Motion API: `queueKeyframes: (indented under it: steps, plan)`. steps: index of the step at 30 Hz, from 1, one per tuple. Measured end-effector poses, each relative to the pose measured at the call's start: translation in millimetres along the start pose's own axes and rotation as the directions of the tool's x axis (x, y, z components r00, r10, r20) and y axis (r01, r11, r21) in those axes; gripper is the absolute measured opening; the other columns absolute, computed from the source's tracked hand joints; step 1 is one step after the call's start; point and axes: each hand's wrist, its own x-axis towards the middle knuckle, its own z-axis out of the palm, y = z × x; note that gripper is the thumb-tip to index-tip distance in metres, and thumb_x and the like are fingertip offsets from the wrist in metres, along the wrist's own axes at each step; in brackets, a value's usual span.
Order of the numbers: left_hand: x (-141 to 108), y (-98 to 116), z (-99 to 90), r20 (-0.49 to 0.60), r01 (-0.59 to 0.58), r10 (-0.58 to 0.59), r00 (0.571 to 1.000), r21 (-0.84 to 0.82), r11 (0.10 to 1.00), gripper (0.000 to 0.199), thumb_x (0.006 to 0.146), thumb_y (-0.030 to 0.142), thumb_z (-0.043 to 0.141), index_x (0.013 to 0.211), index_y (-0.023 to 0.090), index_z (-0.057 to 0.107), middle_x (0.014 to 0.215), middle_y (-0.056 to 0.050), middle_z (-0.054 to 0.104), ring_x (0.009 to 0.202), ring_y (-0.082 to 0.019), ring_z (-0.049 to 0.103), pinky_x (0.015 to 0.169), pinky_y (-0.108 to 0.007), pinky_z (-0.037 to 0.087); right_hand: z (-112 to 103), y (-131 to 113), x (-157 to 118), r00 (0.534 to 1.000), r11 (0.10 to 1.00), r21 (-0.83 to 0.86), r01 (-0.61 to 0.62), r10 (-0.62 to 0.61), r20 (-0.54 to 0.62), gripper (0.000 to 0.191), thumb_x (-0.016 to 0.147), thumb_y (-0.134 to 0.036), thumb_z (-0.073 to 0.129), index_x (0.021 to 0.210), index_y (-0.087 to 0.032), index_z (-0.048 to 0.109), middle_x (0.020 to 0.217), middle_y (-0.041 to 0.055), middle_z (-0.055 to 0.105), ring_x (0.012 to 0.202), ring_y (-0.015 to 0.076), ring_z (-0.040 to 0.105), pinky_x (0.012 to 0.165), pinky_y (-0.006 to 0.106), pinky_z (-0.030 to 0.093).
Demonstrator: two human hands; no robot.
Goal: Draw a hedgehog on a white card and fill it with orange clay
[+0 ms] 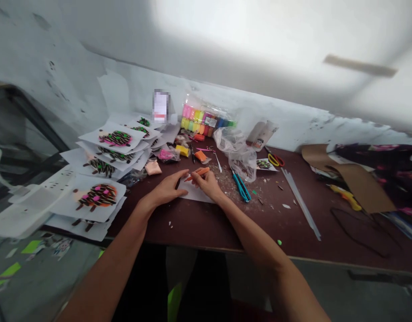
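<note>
1. Head view, the hands: I see a white sheet (199,195) on the dark desk (192,230), between the two hands. The left hand (168,187) is spread wide, thumb and fingers apart, at the sheet's left side. The right hand (208,182) is closed around what looks like an orange pen (202,171), tilted over the sheet.
2. Head view, risks: I judge the sheet could slide or twist if the left hand eased its contact. Crumbs (230,184) lie close on the right; any that got underneath could make the pen skip. The stack of cards (88,192) sits near the left forearm, loosely piled, so a sideways bump might topple it.
3. Head view, hard to make out: fingers cover part of the sheet, so I cannot tell whether it carries marks. The pen's tip is unclear. The phone (161,106) is blurred into blocks, and the patterned cloth (407,176) is cut off at right.
</note>
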Motion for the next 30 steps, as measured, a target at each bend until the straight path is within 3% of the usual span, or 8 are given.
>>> queueKeyframes:
  steps: [9,13,19,30]
  plan:
    - [1.5,-2.0,0.1,-0.023,-0.011,0.012,1.0,0.03,0.999,0.072,0.076,0.032,0.063,0.144,0.012,0.051,0.148,-0.015,0.056,0.137,-0.032,0.052,0.116,-0.046,0.04,-1.1,5.4,1.1,0.996,0.997,0.004,0.075,-0.075,0.04,0.031,0.087,-0.047,0.067,0.077,-0.018,0.066,0.065,0.0002,0.064,0.05,0.0092,0.048,0.052,0.022,0.039]
    - [2.8,-5.3,-0.1,-0.011,-0.015,0.016,1.0,0.034,0.999,0.075,0.075,0.033,0.062,0.145,0.011,0.049,0.149,-0.016,0.055,0.138,-0.032,0.051,0.117,-0.047,0.039,-0.9,4.8,1.6,0.998,0.999,-0.001,0.05,-0.05,0.032,0.031,0.087,-0.047,0.068,0.078,-0.018,0.066,0.063,-0.0007,0.064,0.05,0.0093,0.049,0.052,0.022,0.039]
    - [3.0,-6.0,-0.1,-0.003,-0.025,0.025,1.0,0.027,0.999,0.074,0.076,0.034,0.062,0.146,0.014,0.048,0.15,-0.015,0.054,0.139,-0.032,0.05,0.117,-0.048,0.039,0.1,-0.8,-0.7,0.996,0.996,-0.043,0.079,-0.078,0.033,0.034,0.087,-0.051,0.067,0.077,-0.018,0.069,0.066,0.0009,0.064,0.059,0.0124,0.058,0.056,0.023,0.041]
    - [1.7,-3.1,1.1,-0.026,-0.009,0.01,1.0,0.016,1.0,0.073,0.074,0.029,0.064,0.144,0.016,0.05,0.149,-0.014,0.056,0.139,-0.032,0.051,0.117,-0.048,0.039,-2.3,1.1,0.4,0.993,0.993,-0.053,0.108,-0.106,0.046,0.034,0.087,-0.051,0.065,0.077,-0.019,0.07,0.071,0.0027,0.067,0.064,0.0141,0.061,0.061,0.024,0.044]
